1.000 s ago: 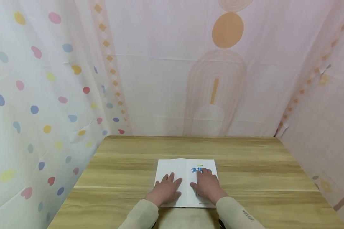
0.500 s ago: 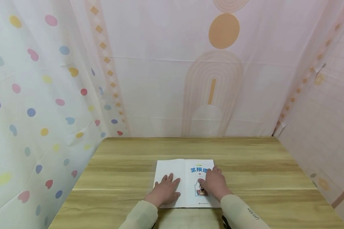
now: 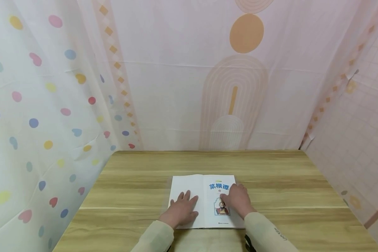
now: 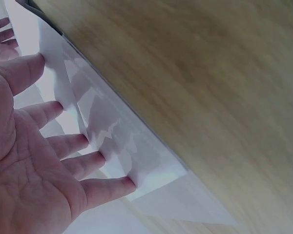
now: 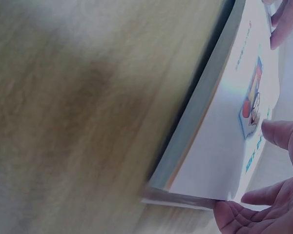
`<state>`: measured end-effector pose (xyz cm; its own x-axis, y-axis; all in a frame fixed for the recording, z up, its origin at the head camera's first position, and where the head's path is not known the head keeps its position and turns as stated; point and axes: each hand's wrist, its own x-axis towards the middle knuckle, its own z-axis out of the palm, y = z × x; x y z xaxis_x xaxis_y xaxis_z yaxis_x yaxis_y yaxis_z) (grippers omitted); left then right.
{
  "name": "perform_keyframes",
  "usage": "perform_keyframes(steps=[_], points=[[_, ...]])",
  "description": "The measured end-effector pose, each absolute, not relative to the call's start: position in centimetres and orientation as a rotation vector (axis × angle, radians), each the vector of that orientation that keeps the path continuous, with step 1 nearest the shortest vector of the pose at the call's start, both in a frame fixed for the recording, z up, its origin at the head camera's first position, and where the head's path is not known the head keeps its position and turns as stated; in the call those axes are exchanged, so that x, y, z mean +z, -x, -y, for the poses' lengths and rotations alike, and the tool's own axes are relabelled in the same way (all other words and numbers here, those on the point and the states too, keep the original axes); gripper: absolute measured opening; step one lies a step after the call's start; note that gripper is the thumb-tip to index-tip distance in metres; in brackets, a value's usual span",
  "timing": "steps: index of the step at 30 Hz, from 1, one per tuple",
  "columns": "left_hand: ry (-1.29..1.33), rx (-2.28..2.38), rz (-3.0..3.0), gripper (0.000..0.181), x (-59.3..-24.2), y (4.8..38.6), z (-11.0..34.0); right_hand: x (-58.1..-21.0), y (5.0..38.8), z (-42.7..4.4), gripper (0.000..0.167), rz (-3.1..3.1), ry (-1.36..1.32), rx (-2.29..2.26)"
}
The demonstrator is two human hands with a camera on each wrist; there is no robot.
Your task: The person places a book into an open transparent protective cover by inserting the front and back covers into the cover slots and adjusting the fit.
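Observation:
An open book (image 3: 209,210) lies flat near the table's front edge, its left page blank white. The right page carries blue title characters and a small picture of a figure (image 3: 222,207). My left hand (image 3: 181,209) rests on the left page with fingers spread; in the left wrist view its fingertips touch the white sheet (image 4: 122,156). At the book's right side my right hand (image 3: 238,198) holds the edge, thumb on the page and fingers bent over the side. The right wrist view shows the thick page block (image 5: 198,122) beside that hand.
The wooden table (image 3: 129,182) extends around the book on all sides. A pale patterned curtain (image 3: 170,98) hangs behind it, with a dotted curtain (image 3: 66,112) on the left and another pale one (image 3: 352,140) on the right.
My right hand has slid right, off the middle of the right page to its outer edge, uncovering the title and picture. The left hand stays in place on the left page.

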<state>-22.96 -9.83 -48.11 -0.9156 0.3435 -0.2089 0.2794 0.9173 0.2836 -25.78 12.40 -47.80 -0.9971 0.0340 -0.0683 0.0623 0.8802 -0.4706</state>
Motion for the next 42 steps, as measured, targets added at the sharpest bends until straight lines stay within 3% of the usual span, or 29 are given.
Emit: perform_keyframes(steps=[4,15,32,42], points=[[-0.464,0.373,-2.817,0.056,-48.1,22.8,9.8,-47.5,25.6,-12.3,0.039,-2.965,-0.109,-0.808],[-0.478,0.337,-2.828,0.057,-48.4,22.8,9.7,-46.9,25.8,-12.3,0.054,-2.898,-0.323,-0.922],[-0.473,0.314,-2.824,0.057,-48.9,22.8,9.5,-48.7,27.0,-15.2,0.049,-2.515,-0.424,-1.633],[-0.476,0.311,-2.825,0.058,-49.0,23.0,9.5,-48.3,27.0,-15.5,0.047,-2.47,-0.423,-1.652]])
